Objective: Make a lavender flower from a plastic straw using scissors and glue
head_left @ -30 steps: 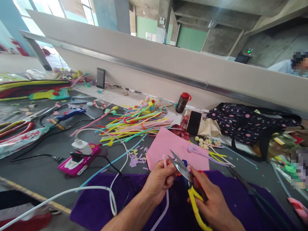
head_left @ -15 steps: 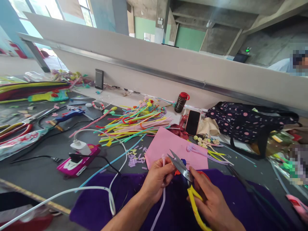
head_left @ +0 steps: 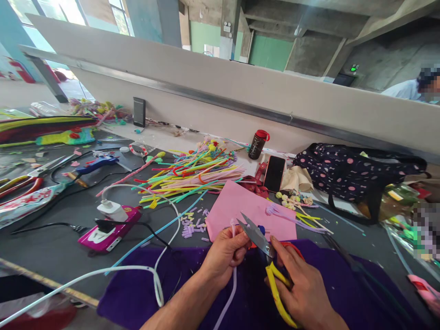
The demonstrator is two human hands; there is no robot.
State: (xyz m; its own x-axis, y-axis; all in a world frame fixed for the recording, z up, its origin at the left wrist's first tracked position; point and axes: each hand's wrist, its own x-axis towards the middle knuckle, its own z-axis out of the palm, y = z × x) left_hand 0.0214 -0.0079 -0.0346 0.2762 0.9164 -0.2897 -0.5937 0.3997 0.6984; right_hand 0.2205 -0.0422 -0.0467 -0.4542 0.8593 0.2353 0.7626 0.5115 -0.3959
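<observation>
My left hand [head_left: 225, 256] is closed in a pinch on a pale lilac pipe cleaner [head_left: 229, 293], whose tip sticks up above my fingers and whose length trails down over the purple cloth [head_left: 137, 293]. My right hand [head_left: 302, 286] grips yellow-handled scissors [head_left: 263, 250]. Their blades are parted and point up-left at the pipe cleaner's tip. Both hands hover over the purple cloth, just in front of a pink sheet [head_left: 240, 208].
A heap of coloured pipe cleaners [head_left: 192, 176] lies behind the pink sheet, with short lilac offcuts [head_left: 190, 227] nearby. A pink device with white charger [head_left: 108, 227], cables, pliers [head_left: 20, 181], a bottle [head_left: 257, 144], a phone [head_left: 274, 173] and a spotted bag [head_left: 354, 176] crowd the table. Another person sits far right.
Both hands keep their hold and barely shift. The view has drifted slightly, so the table's things sit a little lower-left than before.
</observation>
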